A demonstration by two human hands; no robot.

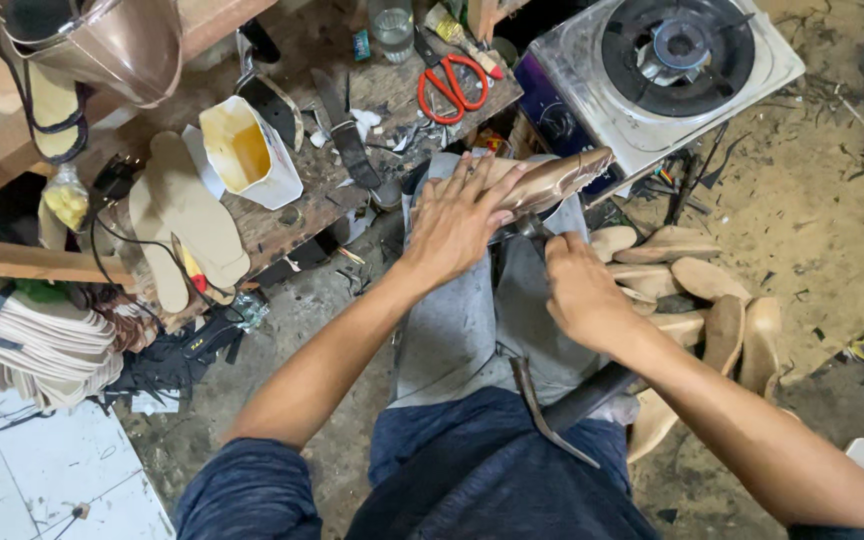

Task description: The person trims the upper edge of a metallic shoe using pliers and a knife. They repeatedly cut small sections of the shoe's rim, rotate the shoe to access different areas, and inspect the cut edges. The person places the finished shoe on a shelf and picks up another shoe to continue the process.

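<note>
left hand [457, 220]: fingers spread flat, pressing the bronze shoe [547, 183] on the lap | right hand [580, 290]: curled just below shoe, contents hidden, cannot tell | soles [697, 280] right of it | scissors [452, 85] beyond shoe

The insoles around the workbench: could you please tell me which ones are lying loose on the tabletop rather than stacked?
The pair of beige insoles overlapping beside the white glue container. The others form a white stack below the bench, left.
</note>
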